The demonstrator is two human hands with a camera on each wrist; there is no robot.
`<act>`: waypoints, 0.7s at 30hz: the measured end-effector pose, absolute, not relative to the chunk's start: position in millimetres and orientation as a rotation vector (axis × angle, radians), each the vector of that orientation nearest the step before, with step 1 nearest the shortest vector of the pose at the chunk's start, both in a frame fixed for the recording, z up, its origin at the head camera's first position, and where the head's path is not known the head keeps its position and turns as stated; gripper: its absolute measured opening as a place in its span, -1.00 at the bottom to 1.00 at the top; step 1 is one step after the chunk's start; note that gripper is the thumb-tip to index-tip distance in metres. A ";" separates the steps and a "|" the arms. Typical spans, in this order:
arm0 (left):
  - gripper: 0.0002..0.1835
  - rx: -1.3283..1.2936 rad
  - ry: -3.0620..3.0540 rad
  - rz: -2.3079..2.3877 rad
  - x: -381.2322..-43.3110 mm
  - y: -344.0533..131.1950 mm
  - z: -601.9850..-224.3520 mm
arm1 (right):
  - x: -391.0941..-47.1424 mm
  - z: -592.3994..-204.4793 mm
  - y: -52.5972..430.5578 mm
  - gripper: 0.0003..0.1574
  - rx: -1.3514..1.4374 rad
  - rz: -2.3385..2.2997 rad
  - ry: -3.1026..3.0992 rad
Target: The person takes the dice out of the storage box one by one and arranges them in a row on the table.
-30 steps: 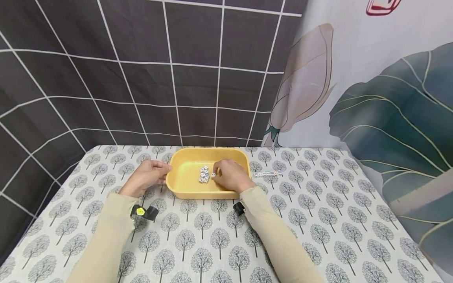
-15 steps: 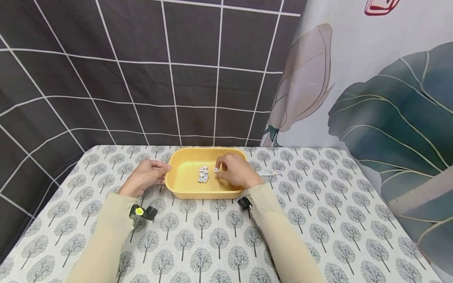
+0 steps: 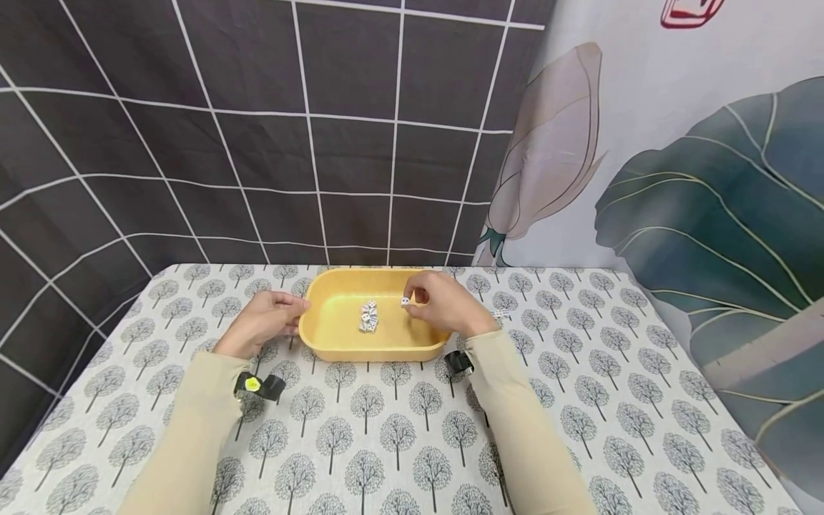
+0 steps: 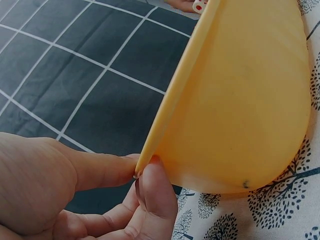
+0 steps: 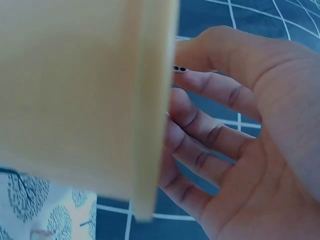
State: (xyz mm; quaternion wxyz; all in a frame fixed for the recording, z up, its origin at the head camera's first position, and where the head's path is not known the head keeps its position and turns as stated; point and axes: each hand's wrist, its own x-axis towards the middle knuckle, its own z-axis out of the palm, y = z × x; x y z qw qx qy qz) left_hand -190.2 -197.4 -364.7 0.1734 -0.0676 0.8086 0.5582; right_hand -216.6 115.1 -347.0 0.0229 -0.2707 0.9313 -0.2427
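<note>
Left hand (image 3: 262,322): pinches basin (image 3: 367,354) at nine o'clock
Right hand (image 3: 447,304): pinches one die (image 3: 405,301)
Left inside: dice cluster (image 3: 368,318)
Apparently out: white row (image 3: 501,313), three o'clock

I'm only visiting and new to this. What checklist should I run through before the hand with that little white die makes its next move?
1. Die gripped: ok. The right hand pinches a white die.
2. Basin steadied: ok. The left hand pinches the rim of the yellow basin.
3. Die outside the basin: not ok. It shows within the basin's outline in the head view.
4. Loose dice countable: cannot tell. They are bunched together.
5. White dotted row fully visible: not ok. Only an end shows past the right hand.
</note>
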 end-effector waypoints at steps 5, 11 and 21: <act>-0.59 -0.190 2.296 1.582 -190.3 -197.3 -364.2 | -214.9 -340.8 123.7 -0.86 -0.792 -0.776 2.872; -0.60 -0.186 2.297 1.584 -190.3 -197.4 -364.1 | -214.2 -335.6 134.8 -0.89 -0.757 -0.822 2.877; -0.59 -0.190 2.295 1.579 -190.4 -197.3 -364.1 | -215.7 -333.4 152.6 -0.91 -0.702 -0.865 2.901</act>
